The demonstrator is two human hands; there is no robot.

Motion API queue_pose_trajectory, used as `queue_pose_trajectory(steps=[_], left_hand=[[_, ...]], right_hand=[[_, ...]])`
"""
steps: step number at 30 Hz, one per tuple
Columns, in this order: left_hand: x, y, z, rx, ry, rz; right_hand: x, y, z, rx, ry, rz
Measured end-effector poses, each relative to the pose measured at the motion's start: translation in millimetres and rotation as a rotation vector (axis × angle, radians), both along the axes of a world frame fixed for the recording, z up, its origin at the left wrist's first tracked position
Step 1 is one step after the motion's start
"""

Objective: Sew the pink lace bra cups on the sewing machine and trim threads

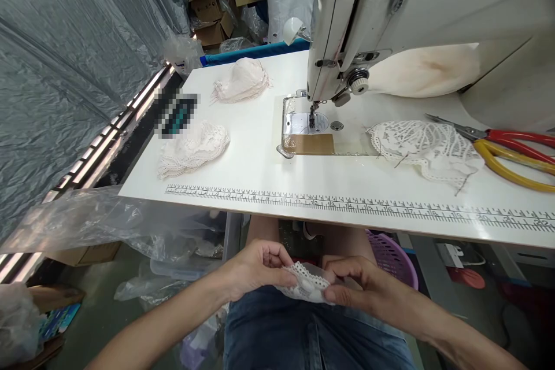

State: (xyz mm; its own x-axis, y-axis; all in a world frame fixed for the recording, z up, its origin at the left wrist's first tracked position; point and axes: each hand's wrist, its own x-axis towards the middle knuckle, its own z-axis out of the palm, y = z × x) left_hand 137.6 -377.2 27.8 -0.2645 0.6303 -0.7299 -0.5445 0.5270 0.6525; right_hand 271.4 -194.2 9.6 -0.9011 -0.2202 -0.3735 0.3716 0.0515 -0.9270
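White lace piece (310, 288) is over the lap, just off the near edge of the table (255, 170), not on it. Left hand (266, 269) pinches one end, right hand (358, 280) pinches the other, thumbs on top. Forearms come in from both sides, with room between hands and table edge. Ruler scale (347, 203) printed along that edge.

Widest gap on top: between left lace stack (195, 150) and needle plate (299, 123). Pink-white stack (243, 81) sits near the far edge. Right side is tight: lace pieces (427, 147) with scissors (488, 136) touching, sewing machine (416, 6) overhead.

Beyond: person in white shirt (288, 0), cardboard boxes (212, 11), silver sheeting (87, 40). Purple basket (396, 260) under the table.
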Motion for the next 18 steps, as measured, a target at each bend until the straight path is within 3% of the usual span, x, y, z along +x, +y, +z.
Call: queue_pose_trajectory(steps=[14, 18], left_hand=[[6.9, 8.9, 7.6, 0.028, 0.211, -0.169], [10.0, 12.3, 6.5, 0.049, 0.307, -0.228]], right_hand=[[5.0, 4.8, -0.3, 0.027, 0.006, 0.035], [3.5, -3.2, -2.7, 0.065, -0.025, -0.022]])
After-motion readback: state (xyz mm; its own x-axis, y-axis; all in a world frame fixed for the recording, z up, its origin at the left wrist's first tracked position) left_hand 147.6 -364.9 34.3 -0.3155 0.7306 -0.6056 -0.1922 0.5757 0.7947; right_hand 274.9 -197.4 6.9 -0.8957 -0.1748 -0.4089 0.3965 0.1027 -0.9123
